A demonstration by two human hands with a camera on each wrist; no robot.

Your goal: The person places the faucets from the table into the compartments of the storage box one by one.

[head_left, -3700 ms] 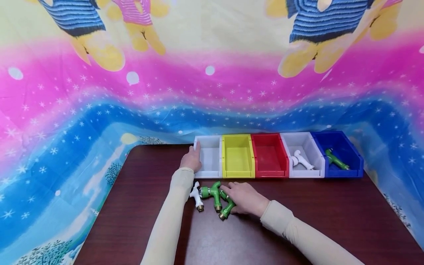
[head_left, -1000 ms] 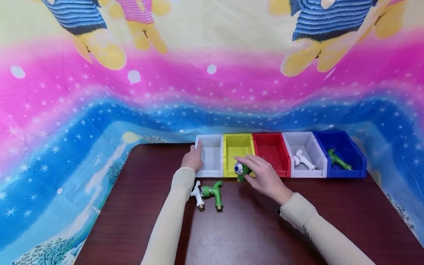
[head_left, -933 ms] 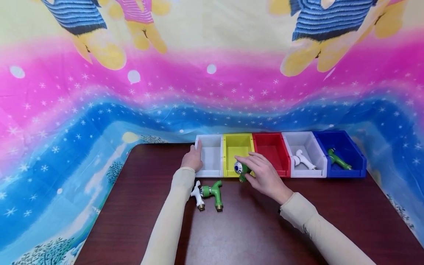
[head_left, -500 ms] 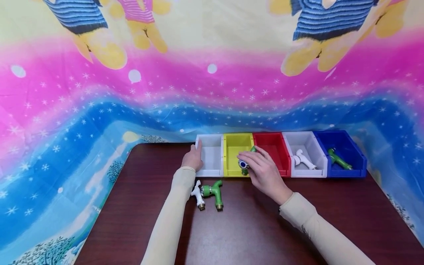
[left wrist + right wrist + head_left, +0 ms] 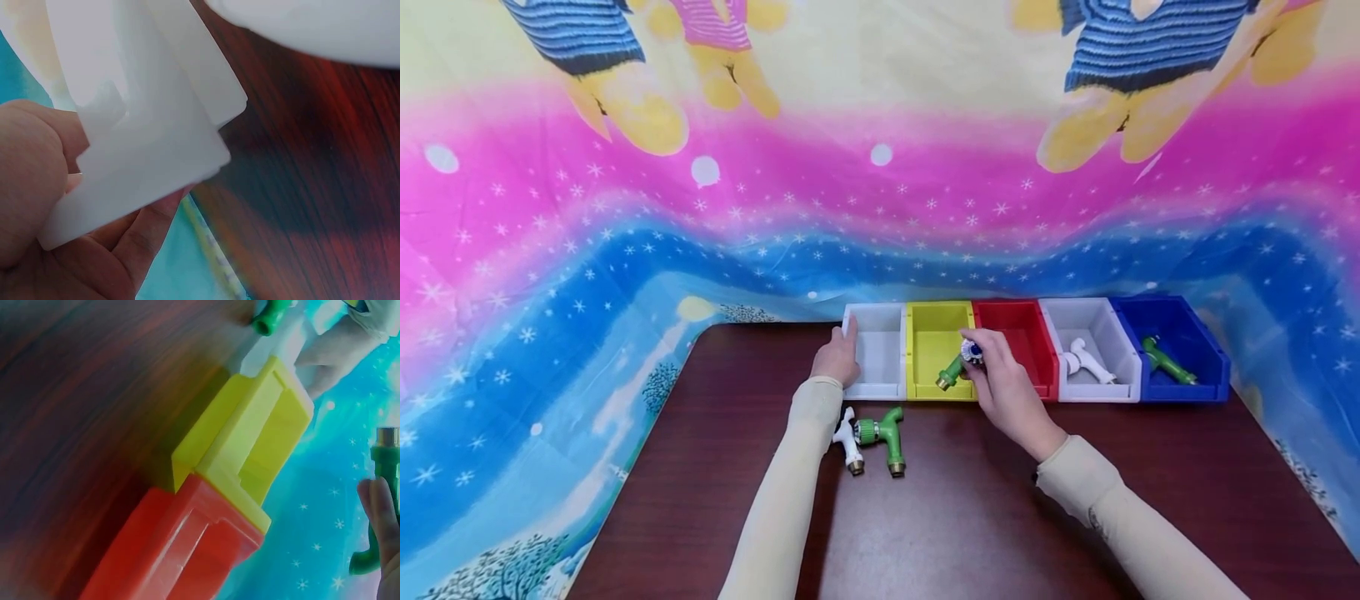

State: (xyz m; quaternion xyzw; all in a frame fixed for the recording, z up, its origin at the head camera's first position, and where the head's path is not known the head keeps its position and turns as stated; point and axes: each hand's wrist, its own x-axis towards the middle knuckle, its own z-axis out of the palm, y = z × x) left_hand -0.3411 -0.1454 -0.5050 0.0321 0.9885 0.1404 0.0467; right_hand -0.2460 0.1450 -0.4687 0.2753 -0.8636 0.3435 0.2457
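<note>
The right hand (image 5: 1009, 392) hovers over bins (image 5: 934, 342), gripping a green tap (image 5: 952, 372).

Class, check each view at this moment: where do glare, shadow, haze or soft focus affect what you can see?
Head view: pale sheen on the table, dark shadow beside the left sleeve; left wrist view: the gripped white bin looks washed out, with little surface detail; right wrist view: haze pales the left hand, and the green tap near the top edge looks soft.
</note>
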